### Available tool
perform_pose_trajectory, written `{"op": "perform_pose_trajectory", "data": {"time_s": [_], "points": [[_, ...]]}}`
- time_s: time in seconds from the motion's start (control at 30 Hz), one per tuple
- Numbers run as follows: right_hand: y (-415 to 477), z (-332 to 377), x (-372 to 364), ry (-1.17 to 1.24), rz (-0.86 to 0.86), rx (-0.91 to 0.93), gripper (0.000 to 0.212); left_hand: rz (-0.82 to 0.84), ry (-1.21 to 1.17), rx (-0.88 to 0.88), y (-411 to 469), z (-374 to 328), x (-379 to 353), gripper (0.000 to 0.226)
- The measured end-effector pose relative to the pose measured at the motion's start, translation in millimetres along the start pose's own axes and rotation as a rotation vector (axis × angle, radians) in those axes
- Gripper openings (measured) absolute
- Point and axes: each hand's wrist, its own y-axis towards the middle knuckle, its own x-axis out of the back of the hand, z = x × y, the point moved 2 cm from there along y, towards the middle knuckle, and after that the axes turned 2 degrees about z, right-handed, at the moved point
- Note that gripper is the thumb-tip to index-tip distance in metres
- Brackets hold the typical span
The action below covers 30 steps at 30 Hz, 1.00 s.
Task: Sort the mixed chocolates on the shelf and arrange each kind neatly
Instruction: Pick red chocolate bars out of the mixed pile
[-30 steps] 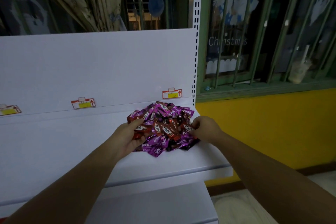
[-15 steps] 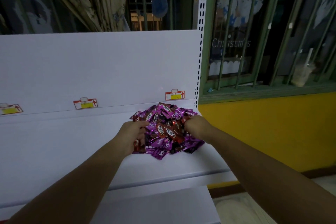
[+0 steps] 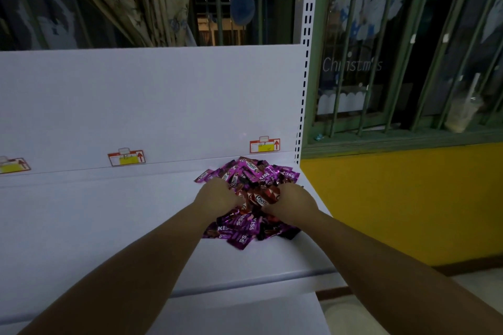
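Head: chocolates [image 3: 246,221] heaped between, beneath left hand [image 3: 217,196], right hand [image 3: 292,200].

head | 1 view | looks forward and down | close over white shelf [image 3: 114,226] | both forearms in frame

Chocolates [image 3: 246,226] heaped at the shelf's [image 3: 109,226] right end.

White shelf [image 3: 109,226] with mixed chocolates [image 3: 245,226] heaped at right end
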Motion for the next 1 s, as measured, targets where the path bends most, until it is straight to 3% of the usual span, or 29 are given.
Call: {"op": "perform_pose_trajectory", "data": {"time_s": [0.13, 0.3, 0.43, 0.53, 0.77, 0.83, 0.93, 1.0], "points": [[-6, 1, 7, 0.119, -0.042, 0.052, 0.024, 0.000, -0.001, -0.005, 2, 2, -1, 0.030], [-11, -4, 23, 0.241, -0.071, 0.014, 0.023, -0.015, 0.091, -0.026, 5, -1, -6, 0.044], [-13, -14, 29, 0.522, -0.078, -0.030, 0.013, -0.037, 0.150, -0.043, 8, -4, -14, 0.042], [-18, -21, 33, 0.755, -0.010, -0.054, 0.004, -0.063, 0.069, -0.047, 7, -5, -15, 0.032], [-28, -35, 43, 0.943, 0.080, -0.148, 0.006, -0.049, -0.131, -0.233, 1, -18, 5, 0.002], [-28, -39, 43, 0.968, 0.113, -0.174, 0.006, 0.072, -0.186, -0.239, 1, -23, 4, 0.018], [-30, -44, 46, 1.096, 0.152, -0.229, 0.007, 0.185, 0.049, -0.326, 5, -28, -7, 0.033], [-33, -49, 48, 1.183, 0.195, -0.233, 0.010, 0.165, 0.297, -0.424, 9, -29, -13, 0.027]]}}
